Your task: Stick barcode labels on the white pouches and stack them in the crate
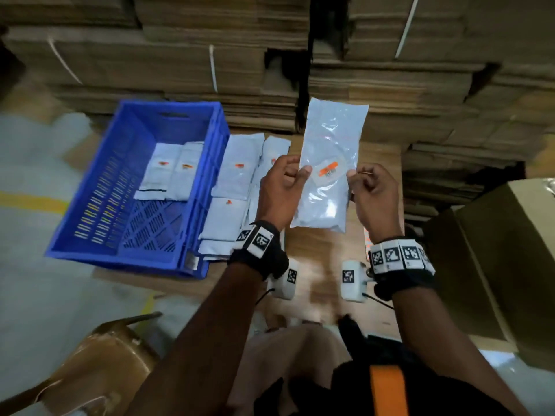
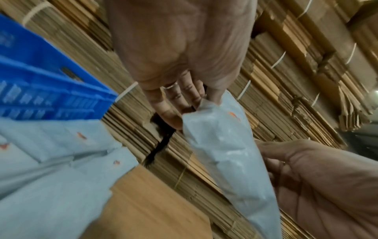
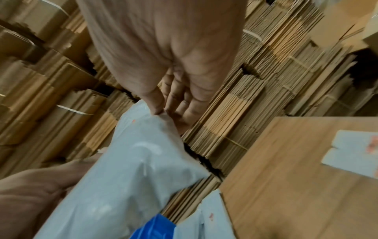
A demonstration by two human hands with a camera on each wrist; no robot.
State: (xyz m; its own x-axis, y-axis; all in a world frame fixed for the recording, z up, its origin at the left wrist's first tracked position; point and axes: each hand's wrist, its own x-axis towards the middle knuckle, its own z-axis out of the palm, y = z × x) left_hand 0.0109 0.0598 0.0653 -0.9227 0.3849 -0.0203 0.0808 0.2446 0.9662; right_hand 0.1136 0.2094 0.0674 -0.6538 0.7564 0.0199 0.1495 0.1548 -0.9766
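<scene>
Left hand (image 1: 280, 187) pinching white pouch (image 1: 330, 163) at 9 o'clock edge; right hand (image 1: 371, 190) pinching 3 o'clock edge. Pouch hanging upright in air above cardboard surface (image 1: 318, 244). Blue crate (image 1: 99, 217) sitting at 9 o'clock, holding two pouches (image 1: 171, 172); loose pouches (image 1: 234, 181) lying just beside crate.

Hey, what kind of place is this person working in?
Probably a warehouse or packing area. Strapped bundles of flat cardboard boxes fill the background, a blue crate holds white pouches, and both hands hold another pouch above a cardboard work surface.
</scene>
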